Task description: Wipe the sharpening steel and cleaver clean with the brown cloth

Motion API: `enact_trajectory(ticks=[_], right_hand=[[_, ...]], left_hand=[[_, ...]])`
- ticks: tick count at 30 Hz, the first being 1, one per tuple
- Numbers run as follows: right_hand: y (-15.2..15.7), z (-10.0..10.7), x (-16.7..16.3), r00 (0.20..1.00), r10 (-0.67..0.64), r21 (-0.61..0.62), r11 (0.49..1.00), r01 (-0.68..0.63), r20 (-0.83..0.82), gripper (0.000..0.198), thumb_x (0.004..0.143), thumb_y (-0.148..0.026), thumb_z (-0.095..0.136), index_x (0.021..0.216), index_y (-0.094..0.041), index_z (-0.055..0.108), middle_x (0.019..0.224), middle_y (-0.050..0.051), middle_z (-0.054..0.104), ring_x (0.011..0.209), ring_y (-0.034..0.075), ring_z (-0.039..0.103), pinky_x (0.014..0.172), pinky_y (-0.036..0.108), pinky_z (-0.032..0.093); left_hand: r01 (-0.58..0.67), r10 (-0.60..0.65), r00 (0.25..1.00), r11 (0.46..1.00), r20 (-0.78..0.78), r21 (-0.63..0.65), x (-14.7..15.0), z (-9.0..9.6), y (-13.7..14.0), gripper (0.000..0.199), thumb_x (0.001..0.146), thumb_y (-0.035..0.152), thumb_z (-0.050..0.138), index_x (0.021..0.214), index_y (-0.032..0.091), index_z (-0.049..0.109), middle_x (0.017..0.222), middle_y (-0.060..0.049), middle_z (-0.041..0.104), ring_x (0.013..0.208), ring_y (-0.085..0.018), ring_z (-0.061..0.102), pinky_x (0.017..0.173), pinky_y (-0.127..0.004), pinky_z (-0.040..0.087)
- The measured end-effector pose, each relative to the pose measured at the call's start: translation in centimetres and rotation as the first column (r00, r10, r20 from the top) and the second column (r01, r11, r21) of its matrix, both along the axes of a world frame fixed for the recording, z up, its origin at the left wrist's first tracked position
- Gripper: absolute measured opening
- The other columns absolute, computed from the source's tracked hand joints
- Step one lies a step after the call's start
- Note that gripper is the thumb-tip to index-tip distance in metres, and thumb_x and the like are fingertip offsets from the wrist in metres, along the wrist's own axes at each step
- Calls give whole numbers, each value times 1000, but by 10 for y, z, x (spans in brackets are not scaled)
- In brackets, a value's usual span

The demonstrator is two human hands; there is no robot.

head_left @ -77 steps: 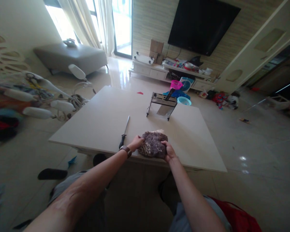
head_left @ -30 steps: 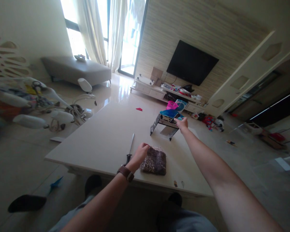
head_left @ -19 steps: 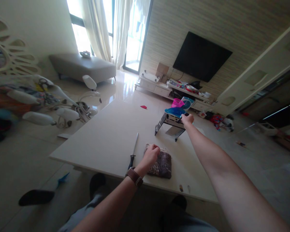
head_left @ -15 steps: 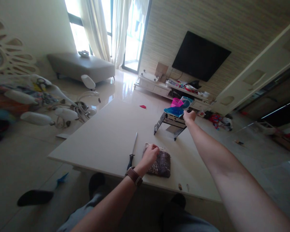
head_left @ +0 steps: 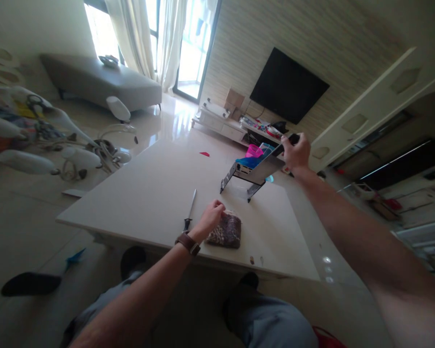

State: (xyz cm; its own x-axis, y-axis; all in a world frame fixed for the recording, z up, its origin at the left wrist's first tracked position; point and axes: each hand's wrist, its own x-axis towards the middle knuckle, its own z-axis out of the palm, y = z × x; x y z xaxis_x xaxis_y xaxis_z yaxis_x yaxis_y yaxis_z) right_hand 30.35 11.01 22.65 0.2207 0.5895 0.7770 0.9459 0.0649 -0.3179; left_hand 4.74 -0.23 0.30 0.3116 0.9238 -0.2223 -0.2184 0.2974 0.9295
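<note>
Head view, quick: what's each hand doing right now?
Left hand: fingers curled at the brown patterned cloth; grip cannot be told.
Right hand: closed, holding the broad-bladed knife.

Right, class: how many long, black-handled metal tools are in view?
2: a cleaver in the right hand, a sharpening rod on the table. The rack may hide others.

Cleaver in right grip

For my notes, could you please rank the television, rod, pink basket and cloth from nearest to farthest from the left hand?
1. Cloth, immediately right.
2. Rod, a little left.
3. Pink basket, ahead and right.
4. Television, farther ahead, right.
</note>
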Motion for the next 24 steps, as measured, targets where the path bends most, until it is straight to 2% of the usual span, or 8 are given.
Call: enact_trajectory(ticks=[4,8,10,12,15,19,21,24], right_hand=[[-43,-52,-34,975,39,-225,970,-89,-217,31,86,-49,65,91,-20,53,78,4,61,72,21,63,74,36,52],[-86,-120,-65,912,72,-312,926,-211,-404,33,84,-53,64,86,-23,48,70,0,59,56,16,55,58,30,47],[-105,-146,-76,904,96,-341,905,-253,-416,33,83,-53,63,85,-24,47,69,-1,57,57,17,54,56,29,45],[-118,-160,-86,928,136,-377,886,-270,-346,30,83,-50,63,83,-24,47,69,-1,57,62,17,55,59,28,44],[-128,-158,-92,964,201,-454,852,-259,-174,24,82,-41,63,76,-23,50,69,0,58,67,18,55,64,28,42],[-129,-134,-90,954,287,-633,723,-277,-90,15,80,-30,63,70,-21,56,69,1,61,68,17,57,66,27,41],[-133,-124,-89,947,316,-630,725,-278,-53,13,79,-27,64,70,-21,57,72,2,62,70,17,57,67,28,41],[-151,-119,-88,925,380,-553,771,-315,3,12,84,-27,63,75,-21,57,76,2,61,70,18,57,67,29,41]], left_hand=[[-78,80,996,996,28,-46,-17,12,1,3,74,19,53,76,17,54,77,-3,64,60,-11,59,52,-20,39],[-112,113,994,993,11,-28,-25,18,-8,2,75,17,50,73,18,50,72,-2,63,52,-10,56,49,-20,36],[-99,99,995,995,15,-18,-27,19,-12,3,75,17,49,73,18,50,70,-2,63,50,-9,54,48,-21,36],[-79,79,997,997,12,-13,-28,18,-13,4,76,16,49,73,18,50,68,-1,62,49,-10,54,48,-21,36],[-48,48,999,998,-19,-31,-28,16,-11,6,77,15,48,73,18,50,64,0,61,47,-10,52,47,-21,34],[41,-46,998,994,-52,-101,-23,10,-14,13,79,15,47,67,17,53,56,-1,60,41,-10,47,44,-22,30],[120,-128,991,983,-45,-142,-19,7,-19,19,80,17,48,62,16,56,54,-5,61,40,-11,48,42,-22,29],[232,-238,971,952,-8,-198,-12,5,-29,29,84,23,47,61,13,61,58,-10,65,40,-13,51,42,-23,30]])
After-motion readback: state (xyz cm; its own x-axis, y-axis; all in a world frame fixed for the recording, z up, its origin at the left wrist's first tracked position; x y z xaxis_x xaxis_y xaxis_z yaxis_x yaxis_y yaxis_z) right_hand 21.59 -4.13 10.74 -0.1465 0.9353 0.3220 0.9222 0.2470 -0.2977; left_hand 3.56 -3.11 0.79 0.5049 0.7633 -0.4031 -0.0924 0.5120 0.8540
